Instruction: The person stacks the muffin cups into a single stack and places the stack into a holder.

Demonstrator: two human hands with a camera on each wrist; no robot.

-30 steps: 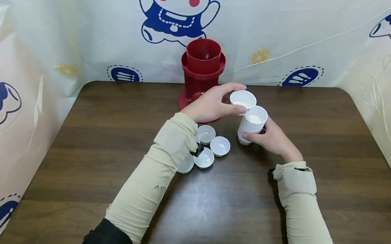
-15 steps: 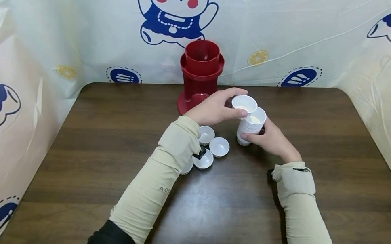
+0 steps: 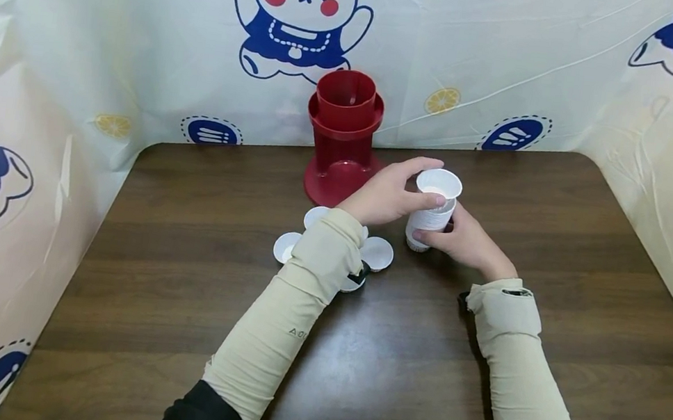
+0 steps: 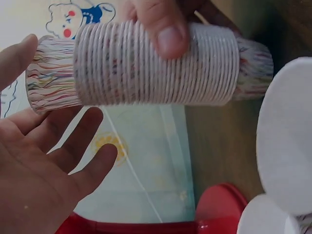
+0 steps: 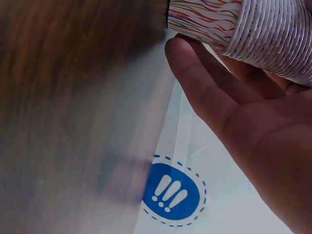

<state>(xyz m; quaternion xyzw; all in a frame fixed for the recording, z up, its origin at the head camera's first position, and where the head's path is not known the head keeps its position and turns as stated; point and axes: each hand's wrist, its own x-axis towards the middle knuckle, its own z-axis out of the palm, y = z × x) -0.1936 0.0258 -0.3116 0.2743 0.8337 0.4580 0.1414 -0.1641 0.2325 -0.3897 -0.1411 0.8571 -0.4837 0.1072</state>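
A single white paper cup with coloured wavy stripes (image 3: 439, 183) is held by the left hand (image 3: 392, 192) between thumb and forefinger, the gap being only as wide as the cup; the remaining fingers are spread loosely beneath it, as shown in the left wrist view. The cup is set upright at the mouth of a tall stack of nested white paper cups (image 3: 425, 226), with part of its striped wall exposed above the stack's uppermost rim. The stack is gripped lower down by the right hand (image 3: 470, 242) — the thumb is laid against the near side and the fingers are placed behind. Whether the stack's base is touching the dark-brown wood-grain table (image 3: 177, 274) cannot be told.

Several loose, white round-mouthed cups (image 3: 377, 253) are grouped on the table near the left wrist, partly hidden by the cream sleeve (image 3: 271, 331). Behind them a red cylindrical stand with a broad round base (image 3: 342, 144) is placed near the far edge — backed by a pale sheet printed with blue cartoon figures (image 3: 157, 27).
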